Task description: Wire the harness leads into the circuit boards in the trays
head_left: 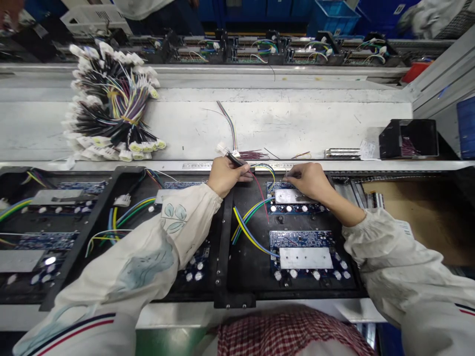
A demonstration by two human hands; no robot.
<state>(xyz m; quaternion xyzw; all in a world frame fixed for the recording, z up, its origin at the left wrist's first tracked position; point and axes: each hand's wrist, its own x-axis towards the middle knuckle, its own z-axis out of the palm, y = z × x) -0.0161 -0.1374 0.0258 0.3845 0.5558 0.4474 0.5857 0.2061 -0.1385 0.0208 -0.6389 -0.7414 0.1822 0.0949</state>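
My left hand (227,176) is closed on a wire harness (251,170), whose black sleeve shows at the thumb. Coloured wires run from it toward the upper circuit board (272,190), and a thin red wire (262,192) hangs below. Fingertips pinched together, my right hand (308,181) is at that board's top edge on a thin pale wire (286,170). A metal plate covers part of this board. The lower circuit board (301,239) lies nearer me with yellow, blue and green cables (248,232) at its left. Both boards sit in a black tray (252,279).
A big bundle of harnesses (128,111) with white connectors lies back left on the white bench (282,118). Loose red wires (252,155) lie beyond my left hand. A black box (408,140) stands at right. More trays of boards (59,247) line the left.
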